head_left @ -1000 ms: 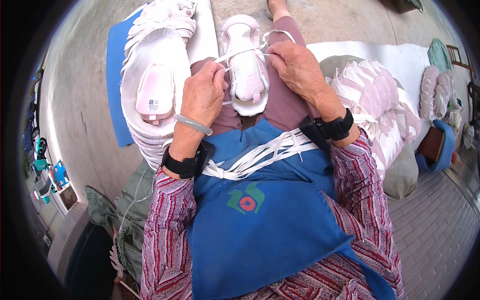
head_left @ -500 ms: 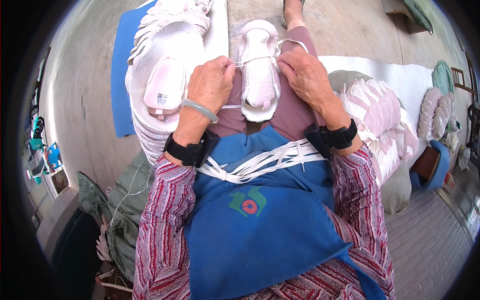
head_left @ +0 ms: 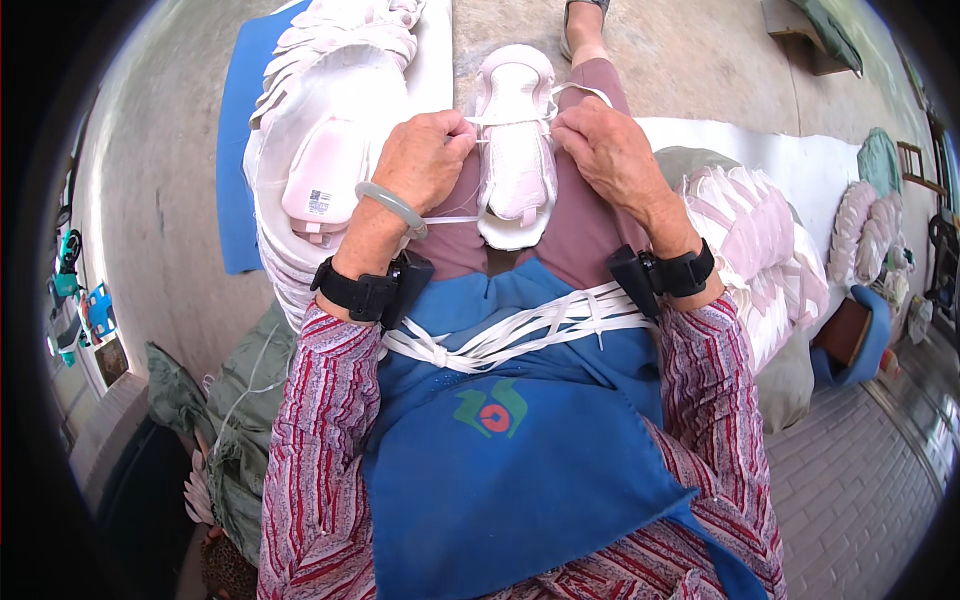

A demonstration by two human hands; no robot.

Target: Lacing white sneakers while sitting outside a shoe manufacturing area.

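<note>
A white and pale pink shoe upper (head_left: 518, 180) rests between my knees, with its tongue facing up. A white shoelace (head_left: 497, 121) crosses it, drawn straight from side to side. My left hand (head_left: 425, 160) is closed on the lace just left of the upper. On the other side, my right hand (head_left: 607, 148) pinches the lace close to the upper's edge, and a loose loop rises above the fingers. The exact fingertip grip of both hands is partly hidden. A bundle of white laces (head_left: 470, 352) lies across my blue apron (head_left: 500, 500).
Overlapping pale uppers (head_left: 335, 100) are stacked at my left on a blue sheet (head_left: 238, 190). Another pile of uppers (head_left: 750, 240) sits at my right. Green sacking (head_left: 250, 410) lies lower left. A blue-sided container (head_left: 855, 335) stands at the far right.
The lace across the upper now runs straighter and tauter, and its slack near the right hand is smaller. Both hands keep their hold and have barely moved.
</note>
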